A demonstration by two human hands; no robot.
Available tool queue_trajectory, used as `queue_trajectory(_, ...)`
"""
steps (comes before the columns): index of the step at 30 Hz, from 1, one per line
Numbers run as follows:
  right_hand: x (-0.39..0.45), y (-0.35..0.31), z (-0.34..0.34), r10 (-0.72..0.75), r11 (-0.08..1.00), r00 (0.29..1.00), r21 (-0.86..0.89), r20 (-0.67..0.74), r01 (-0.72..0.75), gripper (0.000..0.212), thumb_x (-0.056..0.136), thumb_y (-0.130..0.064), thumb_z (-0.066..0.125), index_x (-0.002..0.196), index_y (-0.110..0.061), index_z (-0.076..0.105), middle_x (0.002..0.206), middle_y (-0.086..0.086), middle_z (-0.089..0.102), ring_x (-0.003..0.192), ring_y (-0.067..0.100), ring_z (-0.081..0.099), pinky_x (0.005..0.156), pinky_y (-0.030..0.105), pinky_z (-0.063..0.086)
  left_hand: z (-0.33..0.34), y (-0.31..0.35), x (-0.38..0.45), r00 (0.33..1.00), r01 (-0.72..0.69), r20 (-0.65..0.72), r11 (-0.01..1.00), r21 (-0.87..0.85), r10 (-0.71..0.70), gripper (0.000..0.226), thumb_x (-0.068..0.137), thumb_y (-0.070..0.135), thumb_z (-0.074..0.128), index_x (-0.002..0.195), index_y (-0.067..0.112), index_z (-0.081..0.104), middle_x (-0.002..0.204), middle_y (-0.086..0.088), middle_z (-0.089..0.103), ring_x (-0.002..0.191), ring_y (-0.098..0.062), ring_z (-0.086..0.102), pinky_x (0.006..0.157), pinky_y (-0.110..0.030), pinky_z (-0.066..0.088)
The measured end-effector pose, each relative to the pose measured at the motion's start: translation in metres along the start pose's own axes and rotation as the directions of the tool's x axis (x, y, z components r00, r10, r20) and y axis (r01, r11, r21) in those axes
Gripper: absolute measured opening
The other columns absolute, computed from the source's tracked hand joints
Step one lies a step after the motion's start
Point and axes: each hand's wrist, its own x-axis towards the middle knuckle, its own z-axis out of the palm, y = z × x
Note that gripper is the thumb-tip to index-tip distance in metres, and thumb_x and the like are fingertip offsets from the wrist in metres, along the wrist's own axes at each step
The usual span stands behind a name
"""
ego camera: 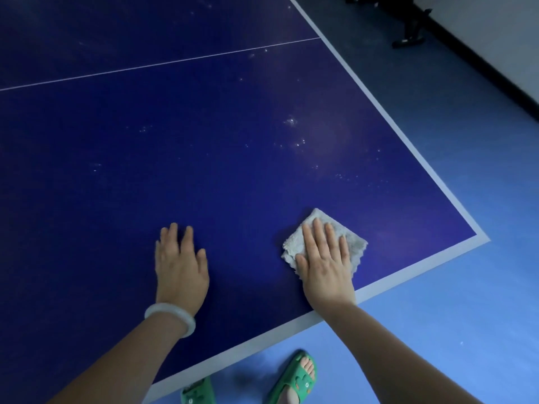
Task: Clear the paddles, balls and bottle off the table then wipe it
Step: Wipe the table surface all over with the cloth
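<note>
Near the table's (408, 182) corner, my right hand (326, 266) presses flat-fingered on the folded cloth (354, 243); my left hand (180, 263) rests open. Soft, light cloth likely bunches, so I'd keep my palm centred.

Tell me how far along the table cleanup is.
Done: no paddles, balls or bottle show on the visible part of the table. In hand: the right hand presses a cloth flat near the corner; the left hand rests on the table. Left: white specks farther in need wiping.
</note>
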Motion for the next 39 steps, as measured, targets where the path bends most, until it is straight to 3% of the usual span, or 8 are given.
queue_trajectory(4, -0.002, 0.001, -0.005, -0.017, 0.998, 1.000, 0.057, -0.009, 0.018, 0.059, 0.104, -0.043, 0.017, 0.157, -0.026, -0.001, 0.163, -0.005, -0.008, 0.149, 0.016, -0.019, 0.121, 0.039, -0.013, 0.020, 0.071, 0.006, 1.000, 0.013, 0.020, 0.995, -0.101, -0.011, 0.056, 0.103, 0.032, 0.038, 0.153, 0.010, 0.024, 0.162, -0.014, 0.007, 0.151, -0.027, -0.002, 0.123, -0.039, -0.002)
queue_trajectory(11, -0.036, 0.075, -0.007, -0.268, 0.963, 0.963, 0.032, -0.031, 0.269, 0.056, 0.101, -0.041, 0.031, 0.154, -0.021, 0.028, 0.161, -0.001, 0.024, 0.149, 0.022, 0.021, 0.118, 0.046, 0.016, 0.053, 0.111, 0.009, 0.978, 0.204, -0.060, 0.974, 0.097, -0.199, 0.068, 0.100, 0.048, 0.019, 0.156, 0.011, 0.007, 0.161, -0.023, -0.002, 0.149, -0.035, -0.008, 0.122, -0.050, -0.003)
queue_trajectory(18, 0.044, 0.130, -0.025, 0.423, 0.898, 0.902, 0.174, -0.092, -0.404, 0.056, 0.103, -0.036, 0.035, 0.155, -0.017, 0.023, 0.163, 0.006, 0.015, 0.151, 0.026, 0.009, 0.121, 0.047, 0.003, 0.056, 0.116, 0.010, 0.970, 0.241, -0.055, 0.956, 0.169, -0.235, 0.067, 0.100, 0.045, 0.020, 0.155, 0.008, 0.012, 0.160, -0.025, 0.004, 0.149, -0.037, -0.002, 0.122, -0.052, 0.003)
queue_trajectory(22, 0.025, 0.070, -0.015, -0.070, 0.996, 0.995, 0.056, -0.070, 0.074, 0.058, 0.101, -0.040, 0.033, 0.155, -0.019, 0.025, 0.162, 0.004, 0.020, 0.150, 0.027, 0.014, 0.122, 0.048, 0.009, 0.057, 0.116, 0.009, 0.970, 0.240, -0.072, 0.955, 0.173, -0.231, 0.066, 0.100, 0.044, 0.026, 0.154, 0.007, 0.015, 0.159, -0.025, 0.007, 0.149, -0.037, 0.000, 0.121, -0.053, 0.004)
queue_trajectory(25, 0.005, 0.092, -0.016, -0.363, 0.932, 0.932, 0.020, -0.006, 0.363, 0.060, 0.100, -0.044, 0.032, 0.155, -0.023, 0.023, 0.162, -0.002, 0.021, 0.150, 0.022, 0.015, 0.121, 0.044, 0.008, 0.059, 0.115, 0.009, 0.970, 0.237, -0.090, 0.956, 0.173, -0.224, 0.066, 0.100, 0.043, 0.029, 0.153, 0.006, 0.017, 0.159, -0.025, 0.008, 0.149, -0.037, 0.002, 0.121, -0.053, 0.005)
queue_trajectory(28, 0.025, 0.151, -0.025, -0.145, 0.989, 0.986, 0.013, -0.084, 0.147, 0.059, 0.097, -0.042, 0.031, 0.150, -0.018, 0.037, 0.156, 0.003, 0.034, 0.145, 0.028, 0.030, 0.119, 0.047, 0.020, 0.059, 0.114, 0.008, 0.970, 0.233, -0.112, 0.958, 0.169, -0.216, 0.066, 0.100, 0.043, 0.029, 0.153, 0.006, 0.019, 0.158, -0.027, 0.010, 0.149, -0.038, 0.003, 0.121, -0.053, 0.006)
queue_trajectory(33, 0.073, 0.174, -0.038, 0.353, 0.925, 0.935, 0.161, -0.038, -0.343, 0.058, 0.104, -0.041, 0.024, 0.157, -0.020, 0.012, 0.165, 0.003, 0.005, 0.152, 0.023, -0.002, 0.122, 0.046, -0.001, 0.058, 0.116, 0.007, 0.968, 0.239, -0.121, 0.951, 0.195, -0.219, 0.071, 0.098, 0.051, 0.024, 0.153, 0.006, 0.017, 0.158, -0.027, 0.010, 0.149, -0.039, 0.004, 0.121, -0.053, 0.005)
queue_trajectory(39, 0.025, 0.109, -0.019, -0.175, 0.983, 0.982, 0.041, -0.076, 0.178, 0.057, 0.103, -0.042, 0.028, 0.155, -0.020, 0.024, 0.162, 0.002, 0.018, 0.151, 0.024, 0.008, 0.121, 0.048, 0.008, 0.057, 0.116, 0.009, 0.966, 0.252, -0.120, 0.945, 0.211, -0.231, 0.073, 0.097, 0.053, 0.018, 0.154, 0.007, 0.015, 0.159, -0.026, 0.009, 0.149, -0.037, 0.002, 0.122, -0.051, 0.004)
